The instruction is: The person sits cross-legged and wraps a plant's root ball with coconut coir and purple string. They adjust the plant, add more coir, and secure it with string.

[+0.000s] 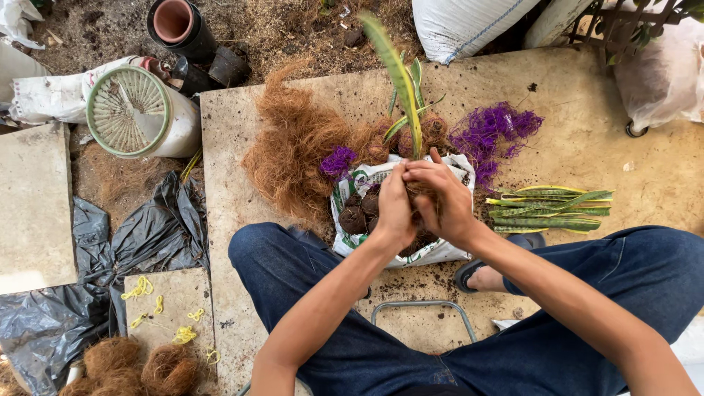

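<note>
While seated over concrete slab [601, 139], person worked both hands together above open white bag [433, 251]. Left hand [394, 209] and right hand [440, 199] clenched side by side around fibre-wrapped root ball of plant [405, 88]; green-yellow leaf rose upright from grip. Dark soil balls [357, 218] lay in bag. Coconut fibre pile [293, 147] lay left of hands, purple netting [493, 132] behind them at right, cut striped leaves [550, 209] on slab at right.
</note>
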